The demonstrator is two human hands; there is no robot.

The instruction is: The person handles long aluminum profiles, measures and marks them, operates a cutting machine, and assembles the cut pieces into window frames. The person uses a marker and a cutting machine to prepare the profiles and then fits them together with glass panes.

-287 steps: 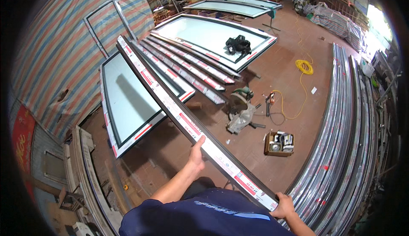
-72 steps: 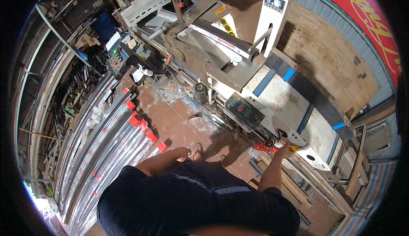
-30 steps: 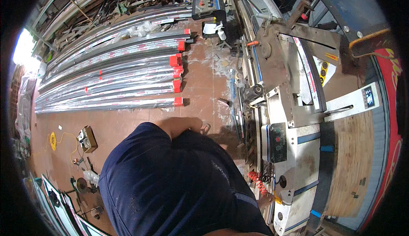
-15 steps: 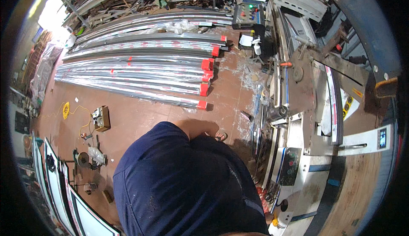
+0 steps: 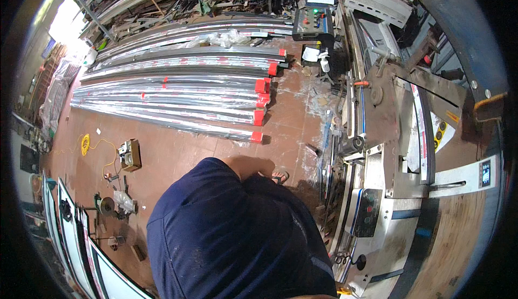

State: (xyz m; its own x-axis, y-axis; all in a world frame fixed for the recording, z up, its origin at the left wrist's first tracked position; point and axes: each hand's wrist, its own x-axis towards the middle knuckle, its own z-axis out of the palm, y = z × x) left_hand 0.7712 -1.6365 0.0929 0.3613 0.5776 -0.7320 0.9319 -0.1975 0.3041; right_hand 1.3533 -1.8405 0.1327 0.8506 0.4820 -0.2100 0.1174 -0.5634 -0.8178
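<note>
Neither of my hands shows now; only a thin strip of skin lies along the lower edge. My dark blue clothing [image 5: 226, 234] fills the lower middle, with a bare leg and a sandalled foot [image 5: 280, 177] beyond it. To its right stands a white-framed cutting machine [image 5: 396, 245] with a dark button panel [image 5: 368, 212]. A black coiled hose [image 5: 342, 258] hangs below that panel. Lower still, a small yellow-orange part [image 5: 342, 291] shows beside my clothing. On the machine lies a white and dark profile [image 5: 423, 132], with no hand on it.
Several long, film-wrapped profiles [image 5: 178, 97] with red ends lie across the floor. At left are a cardboard box [image 5: 130, 156], a yellow cable [image 5: 85, 145], loose tools and framed panels [image 5: 75, 239]. A control box [image 5: 313, 24] stands far right of centre, near scrap strips.
A finger-like bit of skin and a red item beside my clothing at the lower right have gone out of view. The whole view has shifted slightly.
</note>
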